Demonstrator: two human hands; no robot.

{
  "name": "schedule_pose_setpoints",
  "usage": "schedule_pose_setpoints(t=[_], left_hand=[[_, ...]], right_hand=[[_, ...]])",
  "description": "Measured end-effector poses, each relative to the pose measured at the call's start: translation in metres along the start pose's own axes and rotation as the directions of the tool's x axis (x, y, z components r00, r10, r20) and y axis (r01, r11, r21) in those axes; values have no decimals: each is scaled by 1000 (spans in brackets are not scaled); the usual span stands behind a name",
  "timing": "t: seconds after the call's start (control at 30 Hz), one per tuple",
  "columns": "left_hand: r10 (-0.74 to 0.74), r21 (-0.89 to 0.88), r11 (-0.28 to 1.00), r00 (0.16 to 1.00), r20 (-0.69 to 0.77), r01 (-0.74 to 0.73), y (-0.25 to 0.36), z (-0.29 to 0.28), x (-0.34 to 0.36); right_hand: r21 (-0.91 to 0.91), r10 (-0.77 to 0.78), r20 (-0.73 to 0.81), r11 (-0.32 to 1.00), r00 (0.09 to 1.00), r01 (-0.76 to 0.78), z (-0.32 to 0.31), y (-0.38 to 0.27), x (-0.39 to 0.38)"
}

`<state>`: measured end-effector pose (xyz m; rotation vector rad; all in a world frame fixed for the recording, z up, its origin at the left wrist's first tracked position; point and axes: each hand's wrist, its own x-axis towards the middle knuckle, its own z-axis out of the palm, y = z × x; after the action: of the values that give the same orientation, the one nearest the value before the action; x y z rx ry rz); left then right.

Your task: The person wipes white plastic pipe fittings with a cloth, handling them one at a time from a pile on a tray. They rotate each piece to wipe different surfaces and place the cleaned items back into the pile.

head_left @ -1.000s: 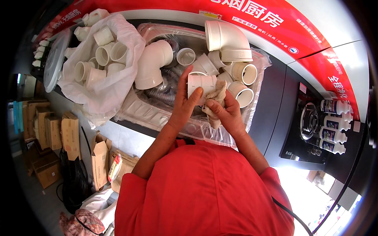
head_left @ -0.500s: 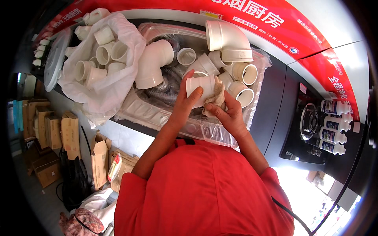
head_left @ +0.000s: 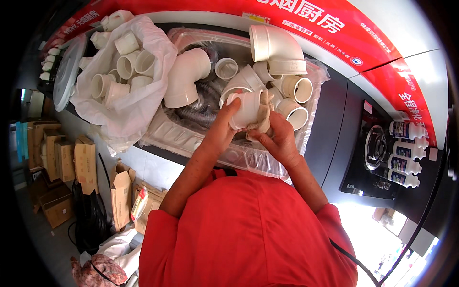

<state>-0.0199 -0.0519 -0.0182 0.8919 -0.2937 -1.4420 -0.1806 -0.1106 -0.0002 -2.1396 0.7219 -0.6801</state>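
My left hand (head_left: 224, 120) is closed round a white plastic pipe fitting (head_left: 247, 109), its thumb lying along the fitting's side. At the fitting's right end, my right hand (head_left: 279, 138) grips a beige cloth (head_left: 264, 112) and presses it over the rim. The cloth hides that opening. Both hands are above a plastic-wrapped sink (head_left: 191, 141) on the counter. Beneath and behind them in the sink lie more white fittings, among them a pipe elbow (head_left: 246, 79) and a short open-ended coupling (head_left: 292, 114).
A white bag (head_left: 158, 52) full of pipe fittings stands left of the sink. Large elbows (head_left: 189, 76) lie at its left and back rims. To the right, a black cooktop (head_left: 368, 160) carries several white bottles (head_left: 405, 165). Cardboard boxes (head_left: 86, 165) stand on the floor at left.
The fitting has turned in my hands, and my left thumb has shifted up and left along it. My right hand and the cloth have moved slightly round the rim.
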Motion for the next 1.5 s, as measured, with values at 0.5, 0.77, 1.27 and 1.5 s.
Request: schedule_pose_setpoints(t=[0.5, 0.77, 1.27, 1.5], left_hand=[[250, 109, 953, 939, 237, -282, 7, -2, -7], [314, 332, 875, 936, 160, -351, -1, -6, -3], [-88, -484, 860, 982, 169, 160, -8, -22, 2], [-14, -449, 893, 999, 35, 29, -3, 9, 4]], right_hand=[[-181, -284, 26, 942, 958, 284, -5, -2, 8], [349, 160, 5, 925, 987, -152, 1, -12, 0], [209, 303, -277, 945, 912, -251, -28, 11, 5], [82, 86, -170, 994, 982, -73, -10, -19, -2]])
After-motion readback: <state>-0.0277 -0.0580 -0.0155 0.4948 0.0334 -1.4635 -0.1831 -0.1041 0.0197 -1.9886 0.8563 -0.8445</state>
